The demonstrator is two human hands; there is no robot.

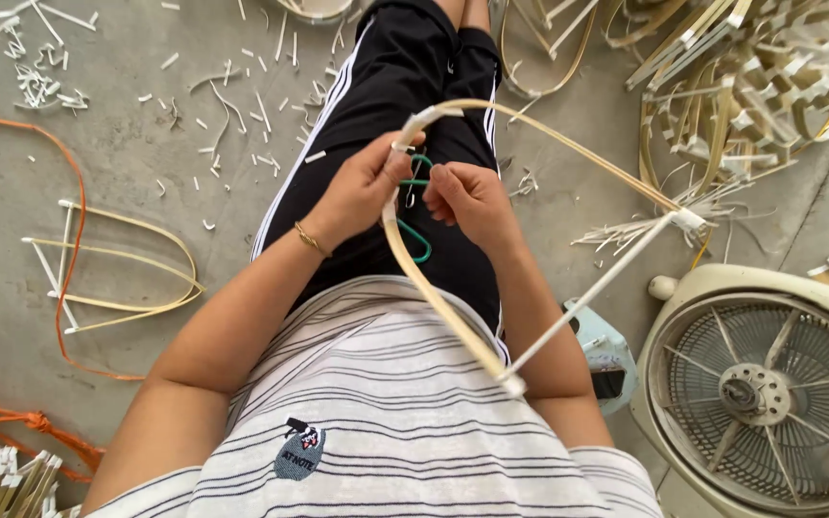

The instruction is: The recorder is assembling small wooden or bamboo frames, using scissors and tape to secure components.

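While the left hand [362, 187] is gripping the taped bend of a curved bamboo frame [530, 134] over the lap, the right hand [467, 197] is pinching green-handled scissors [417, 206] beside it, with a fan [765, 384] sitting on the floor [127, 153] nearby.

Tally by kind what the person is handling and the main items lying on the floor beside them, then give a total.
Hands: 2, left hand, right hand
Bent bamboo frames: 2, held frame, floor frame
Green scissors: 1
Electric fan: 1
Orange cord: 1
Total: 7
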